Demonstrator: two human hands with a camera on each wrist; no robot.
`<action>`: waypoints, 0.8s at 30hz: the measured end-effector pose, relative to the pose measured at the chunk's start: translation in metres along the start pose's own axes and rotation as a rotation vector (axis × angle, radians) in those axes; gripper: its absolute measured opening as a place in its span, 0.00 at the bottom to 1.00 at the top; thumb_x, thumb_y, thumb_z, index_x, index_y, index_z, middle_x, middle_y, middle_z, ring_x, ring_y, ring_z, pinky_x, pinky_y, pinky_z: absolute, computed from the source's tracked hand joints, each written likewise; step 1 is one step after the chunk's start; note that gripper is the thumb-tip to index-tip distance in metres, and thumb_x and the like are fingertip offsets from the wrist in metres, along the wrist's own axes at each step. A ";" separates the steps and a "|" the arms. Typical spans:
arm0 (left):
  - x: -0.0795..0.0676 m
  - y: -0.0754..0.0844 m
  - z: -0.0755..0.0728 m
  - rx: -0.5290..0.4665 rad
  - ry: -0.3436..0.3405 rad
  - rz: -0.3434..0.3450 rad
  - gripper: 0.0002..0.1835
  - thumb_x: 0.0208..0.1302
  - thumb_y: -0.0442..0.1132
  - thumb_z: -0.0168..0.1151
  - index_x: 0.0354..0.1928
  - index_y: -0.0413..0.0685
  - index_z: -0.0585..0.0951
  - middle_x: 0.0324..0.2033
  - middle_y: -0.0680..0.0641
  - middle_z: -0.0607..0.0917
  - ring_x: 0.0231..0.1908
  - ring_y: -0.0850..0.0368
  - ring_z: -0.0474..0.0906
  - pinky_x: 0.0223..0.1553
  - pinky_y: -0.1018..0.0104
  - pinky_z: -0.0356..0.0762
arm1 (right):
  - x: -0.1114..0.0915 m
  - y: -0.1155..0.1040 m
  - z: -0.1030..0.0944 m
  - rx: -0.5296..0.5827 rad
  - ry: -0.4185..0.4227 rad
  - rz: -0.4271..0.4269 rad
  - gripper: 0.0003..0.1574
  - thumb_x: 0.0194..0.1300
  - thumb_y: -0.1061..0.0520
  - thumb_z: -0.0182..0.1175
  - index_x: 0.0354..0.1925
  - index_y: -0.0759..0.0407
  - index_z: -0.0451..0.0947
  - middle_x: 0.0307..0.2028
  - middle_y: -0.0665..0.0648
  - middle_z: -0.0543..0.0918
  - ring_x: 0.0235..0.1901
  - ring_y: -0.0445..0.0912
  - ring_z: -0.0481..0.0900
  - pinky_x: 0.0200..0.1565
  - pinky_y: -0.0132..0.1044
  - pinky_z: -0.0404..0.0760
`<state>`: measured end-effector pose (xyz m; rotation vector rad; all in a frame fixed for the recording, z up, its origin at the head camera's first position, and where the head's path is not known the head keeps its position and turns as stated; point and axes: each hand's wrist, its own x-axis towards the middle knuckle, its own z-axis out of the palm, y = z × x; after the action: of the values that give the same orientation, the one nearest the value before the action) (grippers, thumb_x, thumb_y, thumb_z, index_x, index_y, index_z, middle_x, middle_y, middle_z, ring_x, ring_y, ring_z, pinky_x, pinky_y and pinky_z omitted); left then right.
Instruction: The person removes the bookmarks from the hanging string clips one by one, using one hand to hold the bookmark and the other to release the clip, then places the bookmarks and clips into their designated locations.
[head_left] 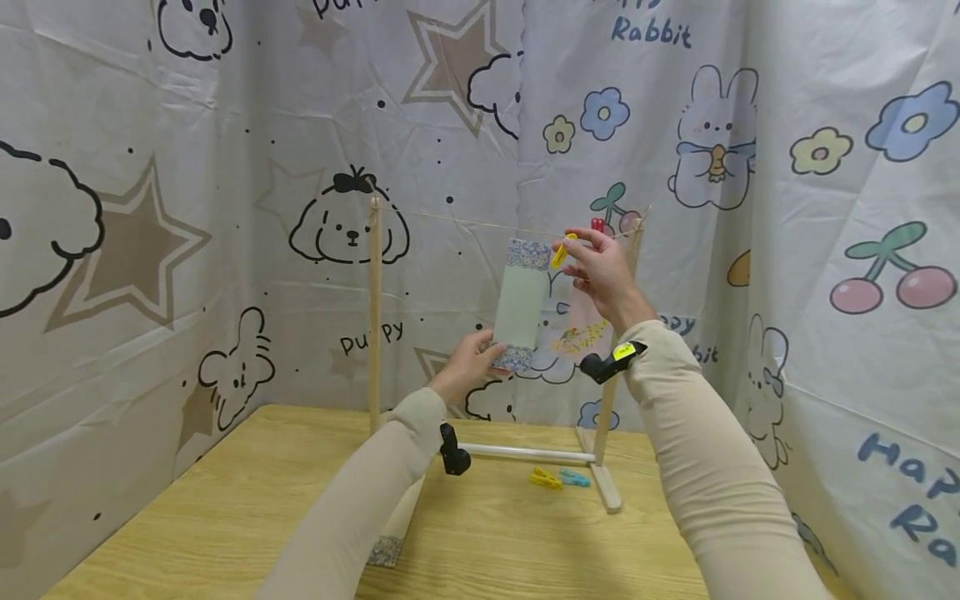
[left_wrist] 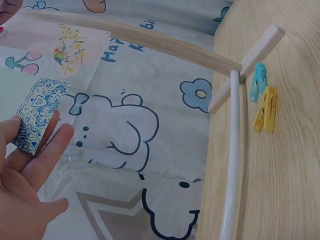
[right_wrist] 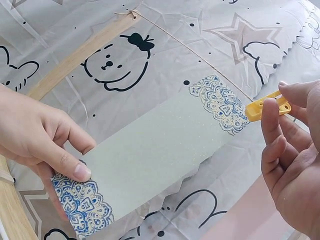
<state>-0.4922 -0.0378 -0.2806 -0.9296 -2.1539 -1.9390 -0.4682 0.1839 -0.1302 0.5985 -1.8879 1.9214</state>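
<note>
A pale green card (head_left: 519, 304) with blue patterned bands at both ends stands upright near the string (right_wrist: 190, 50). My left hand (head_left: 471, 364) pinches its lower end between thumb and fingers. In my right hand (head_left: 606, 271) a yellow clothespin (right_wrist: 267, 106) is pinched, its tip at the card's upper corner, right by the string. To the right a pink card (head_left: 587, 321) with a flower print hangs below a red clothespin (head_left: 597, 225), partly hidden by my right hand.
The string runs between two wooden posts (head_left: 376, 317), joined low down by a white rod (head_left: 525, 453). On the table (head_left: 480, 533) lie a yellow clothespin (head_left: 545, 478) and a blue clothespin (head_left: 574, 477). Another card (head_left: 387, 550) lies partly under my left forearm.
</note>
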 end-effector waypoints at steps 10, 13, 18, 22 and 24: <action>-0.004 0.001 -0.002 0.031 0.008 -0.009 0.14 0.83 0.33 0.49 0.63 0.38 0.75 0.47 0.37 0.75 0.33 0.58 0.83 0.41 0.61 0.82 | -0.006 0.004 -0.001 0.016 -0.025 0.002 0.20 0.78 0.51 0.60 0.63 0.55 0.76 0.57 0.63 0.83 0.27 0.43 0.80 0.28 0.28 0.75; -0.007 0.002 -0.003 0.049 0.013 -0.030 0.12 0.83 0.35 0.50 0.61 0.40 0.76 0.43 0.42 0.76 0.45 0.48 0.88 0.31 0.61 0.70 | -0.008 0.006 -0.001 0.013 -0.038 0.003 0.21 0.78 0.52 0.60 0.64 0.55 0.76 0.57 0.64 0.83 0.27 0.42 0.81 0.27 0.28 0.75; -0.009 0.003 -0.005 0.055 0.008 -0.038 0.15 0.83 0.36 0.49 0.65 0.44 0.76 0.48 0.41 0.79 0.49 0.41 0.86 0.37 0.62 0.77 | -0.010 0.009 -0.004 0.030 -0.060 0.002 0.23 0.78 0.52 0.61 0.65 0.57 0.75 0.53 0.59 0.85 0.26 0.41 0.81 0.27 0.28 0.75; -0.010 0.000 -0.005 0.023 0.000 -0.013 0.19 0.83 0.34 0.49 0.70 0.43 0.74 0.62 0.39 0.77 0.56 0.40 0.82 0.52 0.55 0.83 | -0.011 0.012 -0.007 0.034 -0.069 -0.004 0.23 0.78 0.52 0.60 0.65 0.57 0.74 0.53 0.60 0.85 0.26 0.41 0.80 0.27 0.27 0.75; -0.012 -0.002 -0.005 0.002 -0.003 -0.001 0.20 0.83 0.32 0.48 0.71 0.41 0.73 0.66 0.38 0.74 0.61 0.41 0.78 0.55 0.52 0.81 | -0.013 0.014 -0.008 0.031 -0.075 -0.008 0.22 0.78 0.53 0.60 0.65 0.58 0.74 0.52 0.60 0.85 0.26 0.41 0.80 0.27 0.27 0.75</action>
<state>-0.4850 -0.0473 -0.2868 -0.9310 -2.1578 -1.9376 -0.4654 0.1919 -0.1492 0.6957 -1.9011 1.9514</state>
